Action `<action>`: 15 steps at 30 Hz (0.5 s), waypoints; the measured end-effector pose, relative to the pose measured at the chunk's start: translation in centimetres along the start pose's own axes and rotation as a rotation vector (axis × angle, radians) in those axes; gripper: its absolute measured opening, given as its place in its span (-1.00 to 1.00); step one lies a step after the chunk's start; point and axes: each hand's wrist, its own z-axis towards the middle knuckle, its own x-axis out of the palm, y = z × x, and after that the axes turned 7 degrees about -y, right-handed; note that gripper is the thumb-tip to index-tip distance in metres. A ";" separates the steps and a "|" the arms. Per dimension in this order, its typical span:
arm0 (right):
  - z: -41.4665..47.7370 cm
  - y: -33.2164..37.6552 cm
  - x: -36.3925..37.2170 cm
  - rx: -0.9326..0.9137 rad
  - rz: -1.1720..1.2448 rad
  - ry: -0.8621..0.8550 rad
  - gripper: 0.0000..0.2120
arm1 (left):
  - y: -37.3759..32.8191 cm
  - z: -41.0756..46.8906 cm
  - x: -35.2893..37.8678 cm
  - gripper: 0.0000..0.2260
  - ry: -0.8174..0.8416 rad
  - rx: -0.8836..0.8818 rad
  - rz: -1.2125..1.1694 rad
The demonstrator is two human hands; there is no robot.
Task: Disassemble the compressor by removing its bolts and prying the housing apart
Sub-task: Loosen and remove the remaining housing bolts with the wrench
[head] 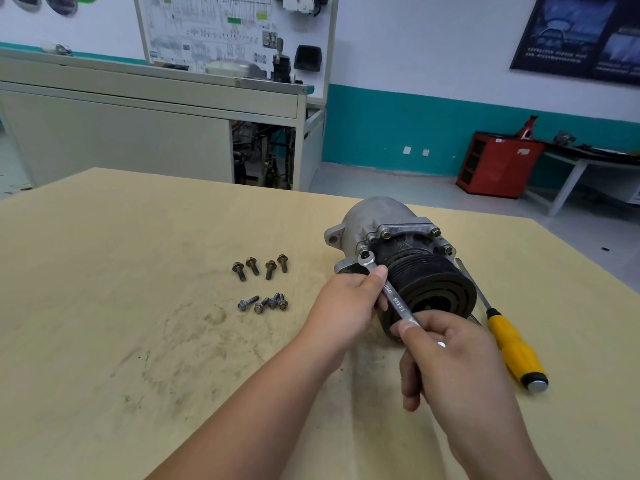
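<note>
The grey compressor [377, 220] lies on its side on the wooden table [138, 254], its black pulley [436, 285] facing me. A silver wrench [394, 299] sits with its ring end on a bolt [364, 254] at the housing's left flange. My left hand [343, 306] pinches the wrench near its head. My right hand [450, 362] grips the lower end of the wrench shaft. Further bolts [385, 233] sit in the flange.
Several loose bolts [259, 268] lie in two groups left of the compressor, the nearer group [265, 302] closer to me. A yellow-handled screwdriver [512, 344] lies right of the pulley. A workbench and a red cabinet [498, 164] stand beyond the table.
</note>
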 end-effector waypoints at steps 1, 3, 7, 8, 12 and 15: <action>0.0 0.0 -0.1 -0.044 -0.059 -0.026 -0.78 | -0.1 0.0 0.0 -0.45 -0.013 0.011 0.010; -0.1 0.2 -0.1 -0.159 -0.213 -0.081 -0.77 | -0.2 -0.1 -0.1 -0.49 -0.050 0.063 0.071; -0.5 0.9 0.4 -0.390 -0.606 -0.192 -0.78 | -0.5 -0.3 0.0 -0.50 -0.090 0.126 0.151; -0.6 1.2 0.6 -0.424 -0.700 -0.198 -0.79 | -0.6 -0.3 -0.1 -0.50 -0.097 0.121 0.143; -0.8 2.0 1.0 -0.485 -0.825 -0.151 -0.82 | -0.9 -0.2 -0.3 -0.59 -0.077 0.085 0.109; -0.5 2.1 1.6 -0.482 -0.868 -0.113 -0.74 | -1.1 -0.1 -0.4 -0.59 -0.076 0.051 0.080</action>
